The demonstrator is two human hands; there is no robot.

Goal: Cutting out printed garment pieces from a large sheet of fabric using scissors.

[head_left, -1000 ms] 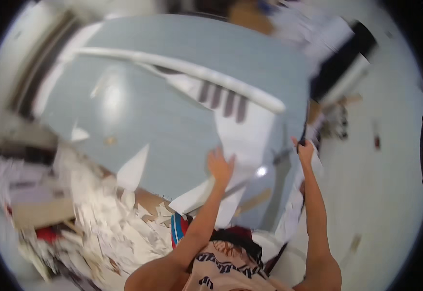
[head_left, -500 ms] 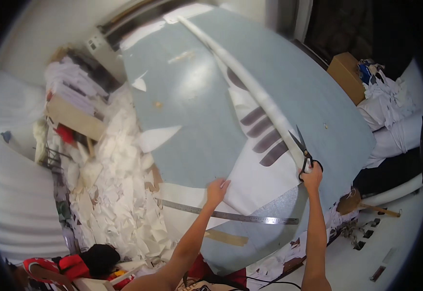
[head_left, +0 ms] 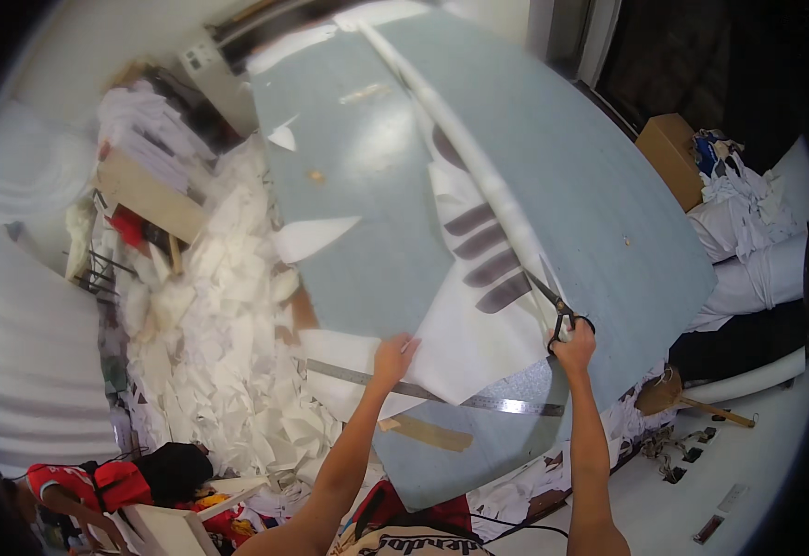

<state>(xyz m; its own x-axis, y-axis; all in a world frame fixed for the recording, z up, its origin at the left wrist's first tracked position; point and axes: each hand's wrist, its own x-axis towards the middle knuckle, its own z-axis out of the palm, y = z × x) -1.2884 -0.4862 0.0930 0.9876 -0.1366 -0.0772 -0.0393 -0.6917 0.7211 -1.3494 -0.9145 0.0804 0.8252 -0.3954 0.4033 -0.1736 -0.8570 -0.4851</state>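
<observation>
A long white fabric-like sheet lies on the blue-grey tabletop, with dark grey-brown stripes printed on it. Its right side is rolled into a long tube that runs to the far end. My left hand is closed, pinching the sheet's near left edge between thumb and fingers. Black-handled scissors are in my right hand, fingers through the loops. Their blades point away from me at the sheet's right side, beside the nearest stripe. How far the blades are spread is hard to tell.
A steel ruler lies across the near part of the table. White offcuts heap up at the left. A person in red is at lower left. A cardboard box and white rolls stand at right.
My right hand has brought the scissors left, so the blades now overlap the sheet's right side near the stripes. My left hand keeps its pinch. The whole view has shifted slightly.
</observation>
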